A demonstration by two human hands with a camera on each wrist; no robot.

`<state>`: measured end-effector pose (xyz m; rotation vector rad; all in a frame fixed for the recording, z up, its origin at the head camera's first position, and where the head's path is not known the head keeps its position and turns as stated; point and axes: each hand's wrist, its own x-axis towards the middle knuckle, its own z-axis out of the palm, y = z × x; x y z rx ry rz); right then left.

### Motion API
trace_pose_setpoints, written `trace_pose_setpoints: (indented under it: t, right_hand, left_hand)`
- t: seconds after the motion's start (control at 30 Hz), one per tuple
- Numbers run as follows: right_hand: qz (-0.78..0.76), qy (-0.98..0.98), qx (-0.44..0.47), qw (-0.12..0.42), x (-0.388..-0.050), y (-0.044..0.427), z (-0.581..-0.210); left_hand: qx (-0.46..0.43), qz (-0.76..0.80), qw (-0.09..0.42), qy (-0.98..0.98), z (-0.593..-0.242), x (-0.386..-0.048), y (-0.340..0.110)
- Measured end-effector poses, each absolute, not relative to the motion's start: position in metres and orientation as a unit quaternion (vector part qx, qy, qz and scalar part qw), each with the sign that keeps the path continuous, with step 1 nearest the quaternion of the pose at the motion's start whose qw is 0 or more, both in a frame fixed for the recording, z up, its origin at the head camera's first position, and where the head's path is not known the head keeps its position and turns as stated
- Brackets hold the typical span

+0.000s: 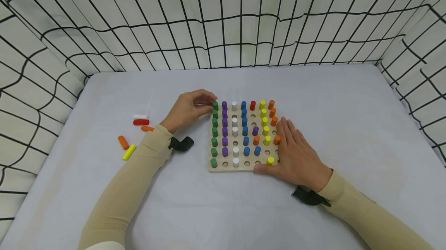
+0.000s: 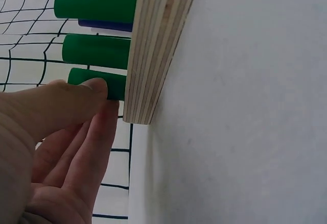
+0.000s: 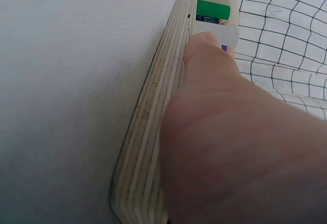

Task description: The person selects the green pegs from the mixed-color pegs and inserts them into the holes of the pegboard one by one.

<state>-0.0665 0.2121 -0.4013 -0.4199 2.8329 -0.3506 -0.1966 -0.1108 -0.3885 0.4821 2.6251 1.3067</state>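
A wooden pegboard (image 1: 223, 168) lies on the table, holding columns of green, purple, white, blue, yellow and orange pegs. At its far left corner my left hand (image 1: 189, 108) pinches the last green peg (image 2: 116, 83) of the green column, thumb on one side. That peg stands in the board, seen from the side in the left wrist view. My right hand (image 1: 301, 157) rests with straight fingers along the board's right side. Its thumb (image 3: 207, 55) lies at the near edge. Some holes on the right are hidden under this hand.
Left of the board lie loose pegs: a white one (image 1: 141, 117), a red one (image 1: 141, 122), a yellow one (image 1: 129, 152) and orange ones (image 1: 123, 142). A black wire grid (image 1: 219, 21) over white cloth borders the table's back and sides.
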Motion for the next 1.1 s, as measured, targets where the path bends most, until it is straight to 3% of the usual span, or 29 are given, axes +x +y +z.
trace_pose_setpoints:
  t: [0.27,0.7,1.1]
  right_hand:
    - [-0.122,0.974,-0.143,0.126,-0.067,0.214,-0.41]
    - [-0.126,0.974,-0.136,0.132,-0.072,0.223,-0.417]
    - [-0.143,0.971,-0.14,0.128,-0.078,0.231,-0.419]
  left_hand:
    - [0.162,0.43,0.08,0.885,-0.39,-0.196,-0.123]
    - [0.094,0.375,0.081,0.919,-0.373,-0.166,-0.195]
    - [0.063,0.322,0.029,0.944,-0.361,-0.143,-0.244]
